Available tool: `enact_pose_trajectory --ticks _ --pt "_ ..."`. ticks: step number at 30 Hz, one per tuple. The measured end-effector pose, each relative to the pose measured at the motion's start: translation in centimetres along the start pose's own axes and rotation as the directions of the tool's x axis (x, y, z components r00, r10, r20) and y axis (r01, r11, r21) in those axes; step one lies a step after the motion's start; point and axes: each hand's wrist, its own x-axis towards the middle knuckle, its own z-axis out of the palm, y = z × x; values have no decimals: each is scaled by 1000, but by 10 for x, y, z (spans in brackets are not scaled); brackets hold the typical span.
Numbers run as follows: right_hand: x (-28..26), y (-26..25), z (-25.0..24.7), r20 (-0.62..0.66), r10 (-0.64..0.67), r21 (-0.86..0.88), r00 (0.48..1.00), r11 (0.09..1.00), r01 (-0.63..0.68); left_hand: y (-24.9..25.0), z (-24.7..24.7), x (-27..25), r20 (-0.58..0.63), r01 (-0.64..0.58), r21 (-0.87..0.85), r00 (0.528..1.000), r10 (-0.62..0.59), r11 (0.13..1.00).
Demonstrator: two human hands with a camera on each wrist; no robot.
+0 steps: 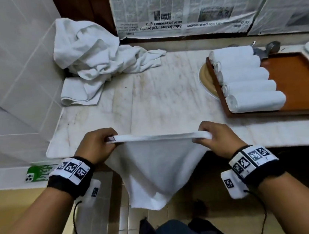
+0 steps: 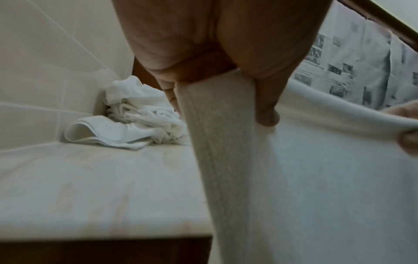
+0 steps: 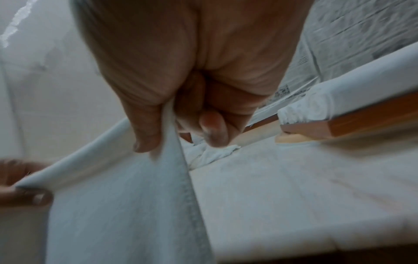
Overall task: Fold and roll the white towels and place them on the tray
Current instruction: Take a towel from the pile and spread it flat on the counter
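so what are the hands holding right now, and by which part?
One white towel, held in the air: left hand pinches its upper left corner, right hand its upper right corner, top edge taut between them.

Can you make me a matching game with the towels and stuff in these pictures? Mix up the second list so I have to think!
Things:
1. held towel
2. rolled towels
3. towel pile
4. phone

Places:
A. in the back left corner of the counter
B. side by side on the wooden tray
C. on the ledge by the left wrist
D. hanging between the left hand and the right hand

Pairs: 1-D, 2-B, 3-A, 4-C
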Motion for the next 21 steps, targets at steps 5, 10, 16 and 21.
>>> enact_pose_trajectory --ticks 5,10,16,21 --pt "46 7 -46 -227 53 11 973 999 -52 15 -16 58 -228 134 -100 962 -153 986" --pt "109 12 -82 -374 170 248 912 965 -78 45 -14 127 -245 248 -381 902 -356 890" --pt "185 7 -114 -411 251 424 876 904 -60 59 -6 217 -269 236 -669 807 -526 705" --pt "261 19 -111 -364 387 629 847 773 -83 51 11 285 -345 234 -604 784 -515 761"
